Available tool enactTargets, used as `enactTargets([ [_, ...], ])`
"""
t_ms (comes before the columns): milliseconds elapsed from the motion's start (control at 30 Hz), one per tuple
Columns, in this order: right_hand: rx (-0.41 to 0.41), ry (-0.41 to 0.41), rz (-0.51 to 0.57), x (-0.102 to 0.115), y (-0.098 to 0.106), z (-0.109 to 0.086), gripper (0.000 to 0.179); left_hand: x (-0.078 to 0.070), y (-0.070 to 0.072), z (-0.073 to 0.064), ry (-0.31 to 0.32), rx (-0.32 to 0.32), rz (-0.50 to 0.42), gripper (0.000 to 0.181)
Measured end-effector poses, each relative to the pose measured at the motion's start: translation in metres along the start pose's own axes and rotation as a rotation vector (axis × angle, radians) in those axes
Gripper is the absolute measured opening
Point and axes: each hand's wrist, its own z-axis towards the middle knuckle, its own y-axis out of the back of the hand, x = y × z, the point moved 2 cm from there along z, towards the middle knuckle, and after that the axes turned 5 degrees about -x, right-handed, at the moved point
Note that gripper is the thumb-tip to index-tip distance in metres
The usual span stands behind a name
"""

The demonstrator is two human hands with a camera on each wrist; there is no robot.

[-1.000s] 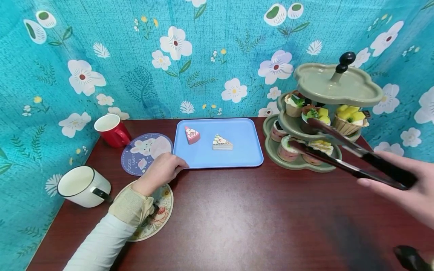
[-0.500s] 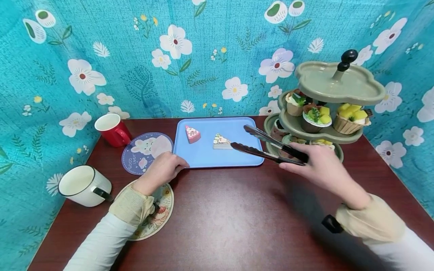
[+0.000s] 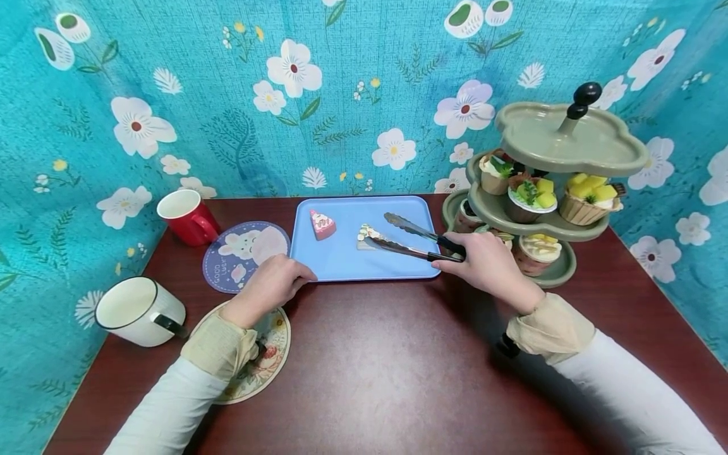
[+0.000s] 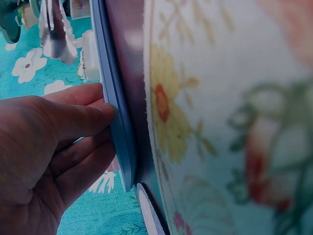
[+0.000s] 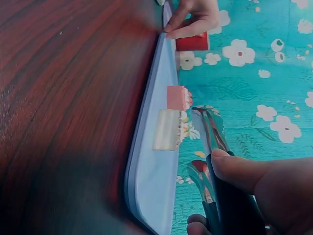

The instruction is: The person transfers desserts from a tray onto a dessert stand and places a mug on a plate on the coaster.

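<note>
Here, my right hand (image 3: pixel 483 260) holds spread tongs (image 3: pixel 421 254) over a pale cake slice (image 3: pixel 364 239)

My right fingers and thumb are clamped on the tongs' black grips; the shiny metal arms end in scalloped tips, held apart. My left hand (image 3: pixel 272 282) pinches the near left corner of a smooth, rounded blue tray (image 3: pixel 341 265), thumb against its rim. The pale slice, a layered wedge with speckled topping, lies right of the tray's middle; a pink cake slice (image 3: pixel 323 226) sits to its left.

One tip covers part of the pale slice, and I cannot tell whether they touch. My right hand partly hides the small dessert cups on the lowest tier of a glossy green stand (image 3: pixel 537 129). My left forearm covers much of a round flowered mat (image 3: pixel 275 360), whose print fills most of the left wrist view.

Blue surface parts the two slices. The tray's right edge runs just beside the stand; its far edge is near the turquoise floral cloth (image 3: pixel 352 76). Dark, polished table (image 3: pixel 370 366) stretches between my forearms.
</note>
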Motion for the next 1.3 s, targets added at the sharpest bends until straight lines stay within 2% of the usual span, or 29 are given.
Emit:
enactTargets([
  [633,0.085,0.027,-0.004,0.009,-0.027,0.019,0.061,0.000,0.001,0.000,-0.011,-0.003,-0.009,0.014],
  [1000,0.077,0.052,-0.011,0.009,-0.031,0.023,0.053,-0.001,0.001,0.001,-0.006,-0.006,-0.004,0.014],
  [1300,0.031,0.058,0.012,0.006,-0.035,0.021,0.051,0.000,0.000,0.000,0.012,0.012,0.003,0.015],
])
